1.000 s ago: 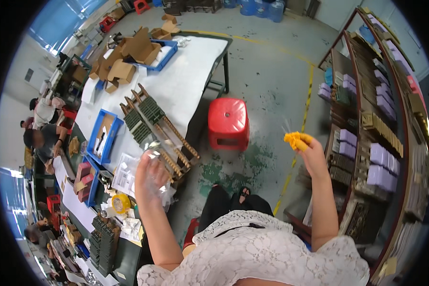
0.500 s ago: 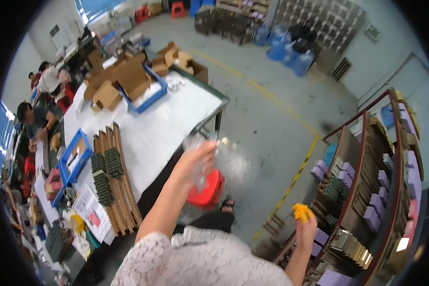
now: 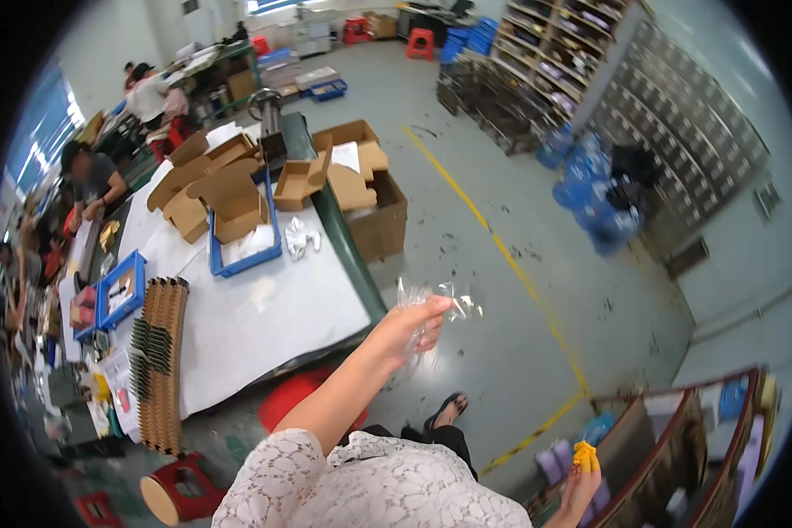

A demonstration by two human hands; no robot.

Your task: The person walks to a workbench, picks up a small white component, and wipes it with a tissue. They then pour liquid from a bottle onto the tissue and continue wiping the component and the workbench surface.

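Note:
My left hand point(image 3: 411, 333) is stretched out ahead over the floor, its fingers closed around crumpled clear plastic film point(image 3: 411, 299). Loose ends of the film stick out on both sides of the fist. Low on the right, my right hand point(image 3: 579, 493) pinches a small crumpled yellow thing point(image 3: 584, 454) at its fingertips; its exact kind is not clear. Both hands are apart from the table and the rack.
At left stands a white-topped table point(image 3: 264, 321) with open cardboard boxes point(image 3: 229, 207), a blue tray point(image 3: 246, 265) and notched wooden strips point(image 3: 160, 387). Red stools point(image 3: 189, 493) sit beside it. A rack point(image 3: 660, 440) is at lower right; blue water bottles point(image 3: 590, 185) stand beyond. People sit far left.
My view has swung to the right and my body has moved along the table. Both hands keep hold of the plastic film and the yellow thing. The rack now lies lower in view.

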